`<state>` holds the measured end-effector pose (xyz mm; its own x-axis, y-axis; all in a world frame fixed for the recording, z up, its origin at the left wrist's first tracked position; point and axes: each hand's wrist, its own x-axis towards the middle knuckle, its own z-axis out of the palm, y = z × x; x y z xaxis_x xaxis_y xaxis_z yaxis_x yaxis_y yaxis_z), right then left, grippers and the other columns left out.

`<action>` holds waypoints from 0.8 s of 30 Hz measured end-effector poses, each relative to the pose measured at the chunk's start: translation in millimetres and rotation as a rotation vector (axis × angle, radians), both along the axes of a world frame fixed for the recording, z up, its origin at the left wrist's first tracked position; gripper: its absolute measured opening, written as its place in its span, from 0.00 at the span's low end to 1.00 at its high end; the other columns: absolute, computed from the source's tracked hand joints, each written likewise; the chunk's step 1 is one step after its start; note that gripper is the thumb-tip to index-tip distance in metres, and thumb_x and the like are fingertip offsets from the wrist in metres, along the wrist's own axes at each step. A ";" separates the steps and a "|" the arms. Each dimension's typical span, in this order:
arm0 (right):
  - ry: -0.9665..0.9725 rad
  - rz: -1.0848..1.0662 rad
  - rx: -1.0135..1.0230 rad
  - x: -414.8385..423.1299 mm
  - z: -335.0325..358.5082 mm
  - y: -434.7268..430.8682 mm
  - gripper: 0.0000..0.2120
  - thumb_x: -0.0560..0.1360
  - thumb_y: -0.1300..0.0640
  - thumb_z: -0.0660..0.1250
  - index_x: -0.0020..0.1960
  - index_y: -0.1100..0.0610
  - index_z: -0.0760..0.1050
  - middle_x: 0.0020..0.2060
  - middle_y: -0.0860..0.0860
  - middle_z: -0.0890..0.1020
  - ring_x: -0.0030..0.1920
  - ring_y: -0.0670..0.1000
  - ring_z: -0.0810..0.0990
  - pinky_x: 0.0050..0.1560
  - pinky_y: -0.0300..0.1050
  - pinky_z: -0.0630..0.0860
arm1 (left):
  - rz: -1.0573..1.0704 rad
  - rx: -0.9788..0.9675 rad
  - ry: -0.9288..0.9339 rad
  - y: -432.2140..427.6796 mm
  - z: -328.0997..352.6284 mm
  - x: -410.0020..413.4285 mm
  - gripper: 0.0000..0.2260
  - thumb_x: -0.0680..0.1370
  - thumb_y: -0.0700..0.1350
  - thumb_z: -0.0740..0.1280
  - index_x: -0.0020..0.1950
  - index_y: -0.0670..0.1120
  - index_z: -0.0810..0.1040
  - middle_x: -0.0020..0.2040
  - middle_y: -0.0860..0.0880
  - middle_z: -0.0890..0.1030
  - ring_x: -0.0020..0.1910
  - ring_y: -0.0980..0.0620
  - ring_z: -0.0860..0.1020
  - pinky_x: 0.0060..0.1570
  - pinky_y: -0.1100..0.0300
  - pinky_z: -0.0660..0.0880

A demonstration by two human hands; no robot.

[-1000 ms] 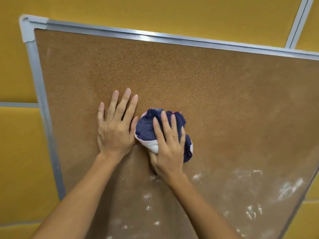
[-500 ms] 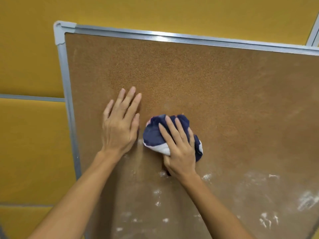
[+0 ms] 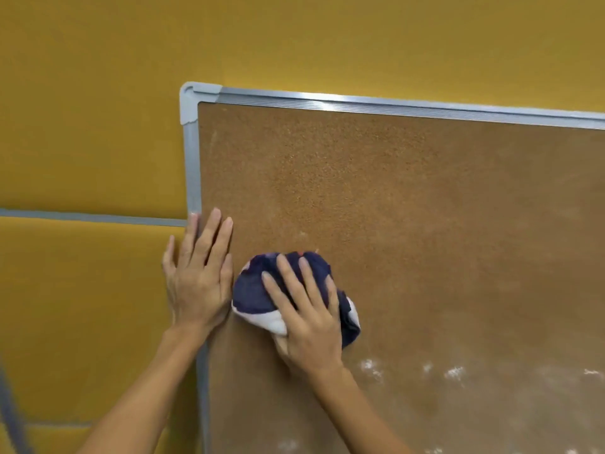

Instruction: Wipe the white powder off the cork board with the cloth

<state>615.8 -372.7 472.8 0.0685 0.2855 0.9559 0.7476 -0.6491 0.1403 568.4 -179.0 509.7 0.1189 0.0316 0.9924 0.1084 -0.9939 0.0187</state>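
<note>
A cork board (image 3: 409, 208) in a grey metal frame hangs on a yellow wall. My right hand (image 3: 307, 319) presses a bunched dark blue and white cloth (image 3: 255, 293) flat against the board near its left side. My left hand (image 3: 198, 273) lies flat with fingers apart over the board's left frame edge, just left of the cloth. White powder (image 3: 455, 371) shows as specks and smears along the lower right of the board. A faint pale haze remains higher up on the cork.
The yellow wall (image 3: 85, 126) surrounds the board, with a grey strip (image 3: 82, 217) running across it on the left. The board's grey corner piece (image 3: 193, 99) sits at the upper left. The board runs out of view on the right and below.
Both hands and the cloth have shifted left across the board; my left hand now rests on the left frame edge. The view has swung left and up, showing more wall.
</note>
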 end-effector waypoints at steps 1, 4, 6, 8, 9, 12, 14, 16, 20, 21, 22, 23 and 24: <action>-0.032 -0.004 -0.109 1.1 -19.4 -7.0 0.32 0.74 0.54 0.73 0.78 0.50 0.70 0.81 0.49 0.64 0.81 0.53 0.61 0.80 0.58 0.56 | -0.032 -0.001 -0.004 0.4 -1.0 0.6 0.21 0.87 0.48 0.54 0.81 0.48 0.66 0.81 0.48 0.66 0.83 0.50 0.55 0.75 0.38 0.59; -0.031 -0.064 -0.079 14.8 -30.3 -46.9 0.33 0.74 0.59 0.72 0.77 0.50 0.70 0.80 0.50 0.66 0.80 0.52 0.64 0.78 0.63 0.61 | -0.079 -0.010 -0.007 1.5 -2.7 0.7 0.21 0.86 0.47 0.54 0.81 0.49 0.65 0.80 0.50 0.66 0.83 0.50 0.55 0.76 0.38 0.57; -0.019 -0.114 0.146 23.8 -6.5 -55.6 0.26 0.78 0.62 0.65 0.75 0.54 0.72 0.77 0.54 0.70 0.79 0.56 0.66 0.74 0.68 0.65 | -0.101 -0.013 -0.017 -0.7 -2.4 0.4 0.22 0.86 0.47 0.55 0.81 0.49 0.65 0.81 0.51 0.65 0.83 0.50 0.54 0.76 0.38 0.57; -0.001 -0.126 0.312 21.1 21.1 -32.1 0.27 0.75 0.65 0.64 0.74 0.57 0.74 0.76 0.56 0.71 0.79 0.59 0.66 0.76 0.67 0.63 | -0.114 -0.017 -0.025 -1.1 -2.3 1.4 0.22 0.86 0.46 0.56 0.81 0.49 0.65 0.80 0.51 0.65 0.83 0.51 0.54 0.77 0.38 0.57; 0.011 -0.097 0.335 14.9 30.1 -14.5 0.28 0.74 0.65 0.65 0.74 0.57 0.74 0.76 0.55 0.71 0.79 0.59 0.65 0.78 0.65 0.60 | -0.113 -0.019 -0.024 -0.7 -2.6 2.2 0.22 0.86 0.46 0.56 0.81 0.49 0.64 0.80 0.51 0.65 0.83 0.51 0.54 0.76 0.38 0.57; -0.028 0.021 0.100 0.3 17.1 15.0 0.23 0.79 0.60 0.62 0.74 0.57 0.75 0.76 0.53 0.71 0.80 0.56 0.65 0.79 0.60 0.59 | -0.078 -0.004 -0.031 1.4 -4.0 3.6 0.23 0.85 0.46 0.58 0.81 0.50 0.64 0.80 0.51 0.65 0.83 0.52 0.54 0.76 0.38 0.58; -0.072 0.040 -0.087 -0.3 -4.7 0.8 0.21 0.82 0.60 0.59 0.73 0.57 0.75 0.75 0.52 0.72 0.79 0.55 0.66 0.77 0.61 0.62 | -0.075 0.007 -0.032 1.9 -4.7 3.5 0.23 0.85 0.45 0.58 0.81 0.50 0.65 0.80 0.51 0.65 0.83 0.52 0.54 0.76 0.39 0.57; -0.077 0.003 -0.050 5.2 -3.8 -23.8 0.21 0.81 0.62 0.59 0.73 0.57 0.75 0.75 0.52 0.73 0.79 0.55 0.67 0.75 0.64 0.65 | -0.108 0.001 -0.038 -0.3 -3.5 2.3 0.22 0.85 0.45 0.58 0.80 0.49 0.66 0.80 0.50 0.65 0.83 0.52 0.54 0.77 0.40 0.55; 0.019 -0.101 0.321 9.9 46.0 -17.1 0.28 0.74 0.65 0.62 0.75 0.59 0.73 0.76 0.54 0.71 0.79 0.59 0.65 0.78 0.64 0.60 | -0.124 0.001 -0.047 -1.4 -4.0 3.2 0.22 0.85 0.43 0.59 0.80 0.48 0.67 0.80 0.49 0.65 0.83 0.51 0.54 0.78 0.41 0.55; 0.048 -0.084 0.358 5.2 56.4 -2.2 0.28 0.75 0.63 0.62 0.75 0.59 0.72 0.77 0.54 0.69 0.80 0.59 0.63 0.79 0.63 0.58 | -0.125 0.002 -0.048 -1.0 -4.4 2.9 0.22 0.85 0.43 0.59 0.80 0.48 0.67 0.80 0.49 0.65 0.83 0.51 0.54 0.77 0.41 0.56; 0.059 -0.052 0.332 -0.8 58.8 12.2 0.28 0.76 0.61 0.61 0.76 0.59 0.71 0.78 0.54 0.67 0.81 0.59 0.62 0.80 0.62 0.56 | -0.128 0.005 -0.046 0.4 -4.6 3.6 0.23 0.85 0.43 0.59 0.81 0.48 0.66 0.80 0.49 0.65 0.83 0.51 0.55 0.77 0.40 0.57; 0.054 -0.014 0.249 -6.2 51.5 22.8 0.28 0.77 0.58 0.60 0.77 0.59 0.70 0.79 0.54 0.67 0.81 0.58 0.61 0.80 0.61 0.55 | -0.130 0.013 -0.041 1.8 -4.9 4.0 0.23 0.85 0.44 0.58 0.81 0.48 0.65 0.81 0.50 0.65 0.83 0.50 0.55 0.76 0.40 0.58; 0.036 0.020 0.128 -9.7 34.1 28.1 0.27 0.77 0.57 0.59 0.77 0.59 0.70 0.79 0.53 0.66 0.81 0.57 0.60 0.80 0.60 0.55 | -0.120 0.022 -0.038 2.9 -5.0 3.9 0.23 0.85 0.44 0.59 0.81 0.49 0.64 0.81 0.50 0.65 0.83 0.50 0.55 0.76 0.40 0.59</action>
<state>606.1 -344.6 506.9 0.0987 0.1634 0.9816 0.7637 -0.6449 0.0306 572.3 -176.0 504.6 0.0825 -0.0024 0.9966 -0.0114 -0.9999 -0.0015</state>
